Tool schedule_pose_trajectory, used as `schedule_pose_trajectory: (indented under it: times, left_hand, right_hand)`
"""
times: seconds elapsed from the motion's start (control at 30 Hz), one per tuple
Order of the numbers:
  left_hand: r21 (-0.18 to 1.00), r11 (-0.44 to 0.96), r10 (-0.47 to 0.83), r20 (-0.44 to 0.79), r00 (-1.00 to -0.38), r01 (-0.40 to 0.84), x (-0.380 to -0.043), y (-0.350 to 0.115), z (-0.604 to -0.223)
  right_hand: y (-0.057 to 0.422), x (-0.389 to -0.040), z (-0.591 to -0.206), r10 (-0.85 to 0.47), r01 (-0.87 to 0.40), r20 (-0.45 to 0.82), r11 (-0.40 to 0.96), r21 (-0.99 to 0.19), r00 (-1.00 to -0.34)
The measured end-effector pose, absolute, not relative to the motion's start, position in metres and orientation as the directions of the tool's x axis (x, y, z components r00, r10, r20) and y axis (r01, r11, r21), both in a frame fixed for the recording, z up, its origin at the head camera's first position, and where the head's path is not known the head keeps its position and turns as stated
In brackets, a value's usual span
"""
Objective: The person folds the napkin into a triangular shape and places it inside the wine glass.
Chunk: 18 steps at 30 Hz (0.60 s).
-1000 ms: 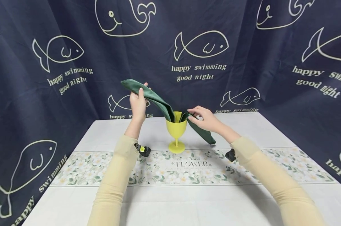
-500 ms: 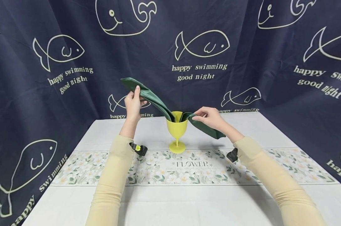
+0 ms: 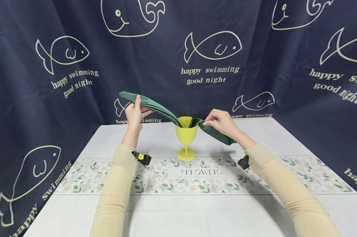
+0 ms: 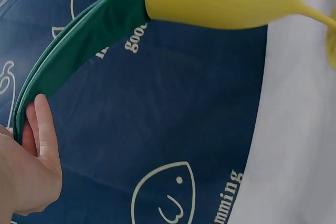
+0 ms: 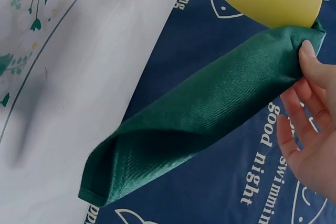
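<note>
A yellow goblet (image 3: 186,133) stands upright on the table, with the middle of a folded green cloth napkin (image 3: 160,110) tucked into its cup. One end of the napkin arches out to the left, where my left hand (image 3: 134,114) holds it from below with the thumb on top. The other end bends over the right side of the rim and slopes down. My right hand (image 3: 221,123) pinches it near the rim between thumb and fingers. In the right wrist view the loose end of the napkin (image 5: 194,108) is rolled into an open tube.
The white table (image 3: 178,210) carries a printed floral band with the word FLOWER (image 3: 200,172) in front of the goblet. A dark blue curtain (image 3: 154,65) with fish drawings hangs behind and at both sides. Black camera mounts sit on both wrists.
My left hand has moved left and lower, and its napkin end now arches more flatly. My right hand has shifted slightly right, and the right end of the napkin has risen and swung outward.
</note>
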<state>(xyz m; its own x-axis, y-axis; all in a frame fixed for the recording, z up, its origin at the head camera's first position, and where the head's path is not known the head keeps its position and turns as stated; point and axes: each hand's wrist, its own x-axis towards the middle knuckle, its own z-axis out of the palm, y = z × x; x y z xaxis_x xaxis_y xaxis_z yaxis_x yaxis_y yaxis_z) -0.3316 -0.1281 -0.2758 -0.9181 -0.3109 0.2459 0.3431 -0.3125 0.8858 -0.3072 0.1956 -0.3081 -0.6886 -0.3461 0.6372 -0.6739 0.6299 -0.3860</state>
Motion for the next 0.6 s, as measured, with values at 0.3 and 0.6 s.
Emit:
schedule_pose_trajectory:
  times: [0.3,0.6]
  left_hand:
    - [0.914,-0.312,-0.324,0.154,-0.933,0.26,-0.333,-0.14,-0.287]
    - [0.957,-0.246,-0.337,0.064,-0.939,0.154,-0.335,-0.152,-0.306]
  right_hand:
    - [0.201,-0.311,-0.31,-0.389,-0.657,0.563,0.628,-0.417,-0.729]
    - [0.202,-0.313,-0.317,-0.381,-0.664,0.578,0.615,-0.425,-0.722]
